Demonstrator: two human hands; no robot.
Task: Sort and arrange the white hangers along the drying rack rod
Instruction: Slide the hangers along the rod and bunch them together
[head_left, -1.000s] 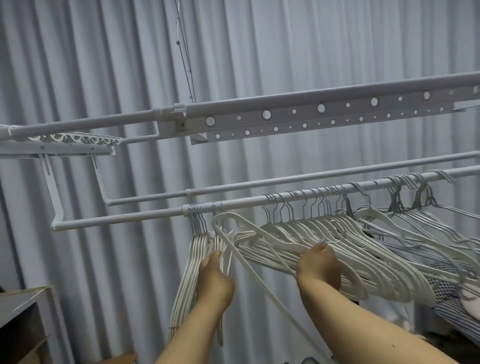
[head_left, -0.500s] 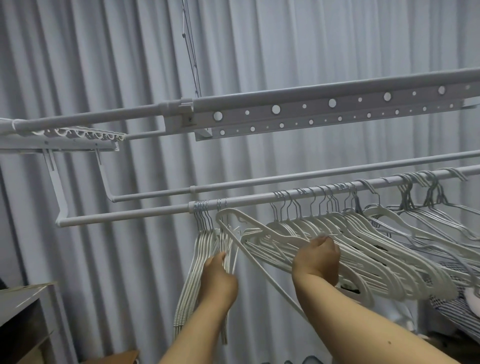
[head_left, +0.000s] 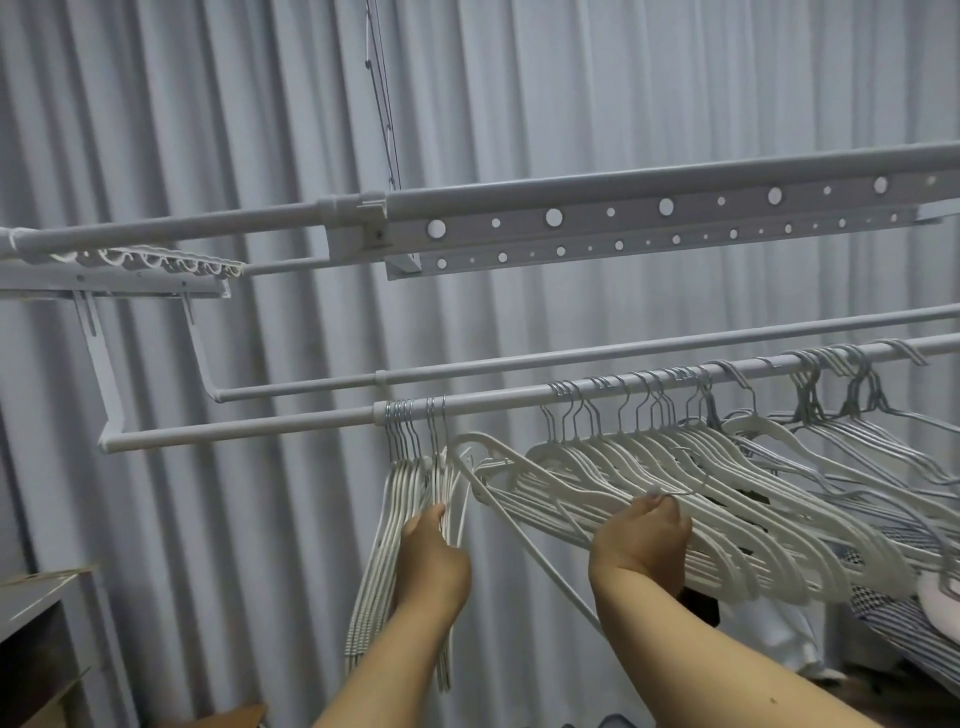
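The white hangers hung from the lower front rod of the drying rack, in 2 groups. A tight bundle hung straight down near the rod's joint, its metal hooks packed together on the rod. To the right, a longer fanned row leaned over, hooks spread along the rod toward its right end, with thinner grey wire hangers beyond them at the far right.

The left hand gripped the right edge of the tight bundle, fingers curled round several hanger arms. The right hand was curled round the lower bars of the fanned row, knuckles up; how many hangers it held could not be told. Between the 2 hands, 1 loose hanger sat tilted, its bar slanting down past the right wrist; whether its hook was on the rod was unclear.

A second rod ran just behind, and a perforated bar ran above. Pleated grey curtains filled the background, and striped cloth lay at the lower right
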